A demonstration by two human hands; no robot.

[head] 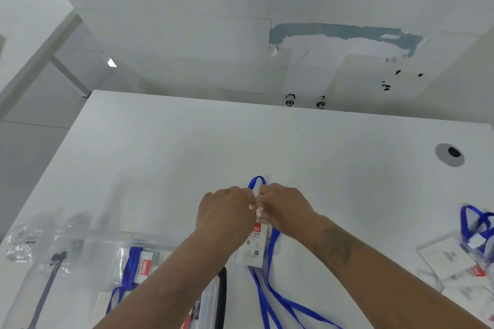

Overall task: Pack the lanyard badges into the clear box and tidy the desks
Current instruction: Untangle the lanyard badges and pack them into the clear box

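Observation:
My left hand (226, 211) and my right hand (284, 208) meet over the middle of the white desk (165, 147), both pinching one lanyard badge (252, 247). Its blue strap loops up above my fingers and trails down toward the front edge. The badge card is white with a red label and lies partly under my hands. A clear box (88, 275) stands at the front left, holding a packed badge with a blue strap (137, 266). Further lanyard badges (473, 238) lie at the right edge.
A crumpled clear plastic bag (22, 244) lies at the far left. A round cable grommet (450, 154) sits in the desk at the right. Another white desk (24, 24) stands at the upper left, beyond a floor gap. The wall behind has patched paint.

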